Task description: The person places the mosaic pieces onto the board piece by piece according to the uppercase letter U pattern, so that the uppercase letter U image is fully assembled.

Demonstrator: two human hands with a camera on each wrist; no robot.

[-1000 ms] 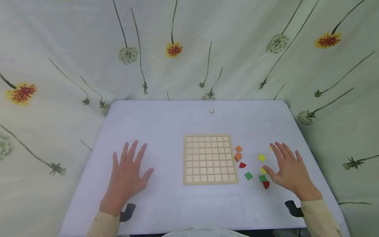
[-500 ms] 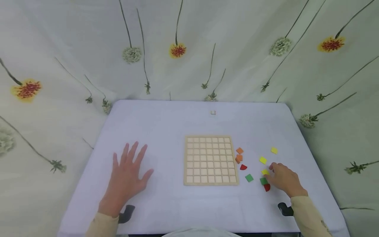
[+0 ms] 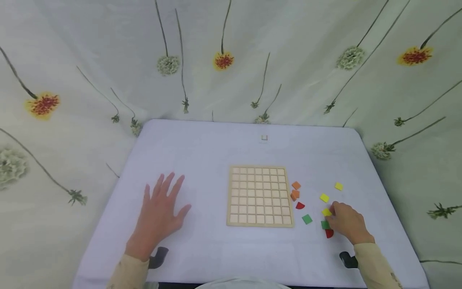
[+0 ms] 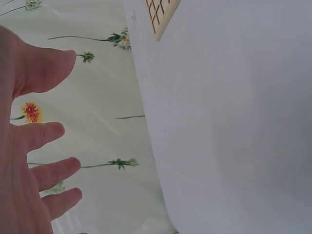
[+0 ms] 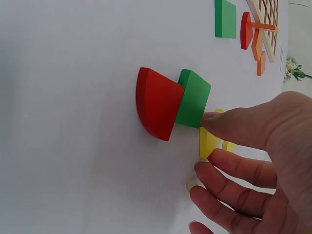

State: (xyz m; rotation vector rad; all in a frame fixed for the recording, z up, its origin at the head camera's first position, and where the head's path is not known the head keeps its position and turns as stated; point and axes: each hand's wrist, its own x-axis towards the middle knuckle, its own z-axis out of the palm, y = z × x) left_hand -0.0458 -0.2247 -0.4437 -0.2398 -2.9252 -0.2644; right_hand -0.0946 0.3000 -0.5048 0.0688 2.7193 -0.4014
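Observation:
My right hand point(image 3: 347, 223) is at the right of the white table, fingers curled. In the right wrist view its thumb and index finger lie at opposite edges of a yellow tile point(image 5: 208, 142), pinching it. A green square tile point(image 5: 194, 99) lies right beside the thumb, and a red quarter-circle tile point(image 5: 159, 105) touches that green one. My left hand point(image 3: 159, 216) is spread over the left side of the table, fingers straight, holding nothing. Between the hands lies a square wooden grid board point(image 3: 229, 196).
Along the board's right edge are orange tiles point(image 3: 296, 185) and another red piece point(image 3: 300, 205). A second green tile point(image 3: 306, 219) lies nearby. More yellow tiles point(image 3: 324, 198) sit beyond the right hand. A small printed mark point(image 3: 264, 138) is near the table's far edge.
My right hand has come down from a spread pose, drawn its fingers in and closed around the yellow tile. The left hand stays spread; the view has shifted slightly.

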